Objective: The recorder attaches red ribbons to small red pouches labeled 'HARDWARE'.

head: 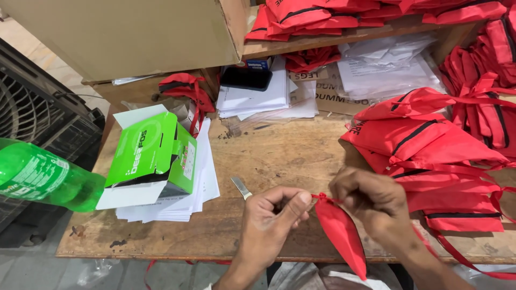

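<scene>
Over the front edge of a worn wooden table [279, 145], my left hand [277, 212] and my right hand [371, 201] pinch the two ends of the red drawstring at the neck of a small red cloth pouch [341, 233]. The pouch hangs down between them, its tip pointing past the table edge. A small metal blade [241, 188] lies on the wood just left of my left hand, not touched.
A heap of red pouches with black stripes [435, 145] fills the right side, with more on the shelf above. A green and white box [153, 156] sits on a paper stack at left, beside a green plastic bottle [37, 174]. A black phone [245, 78] rests on papers at the back.
</scene>
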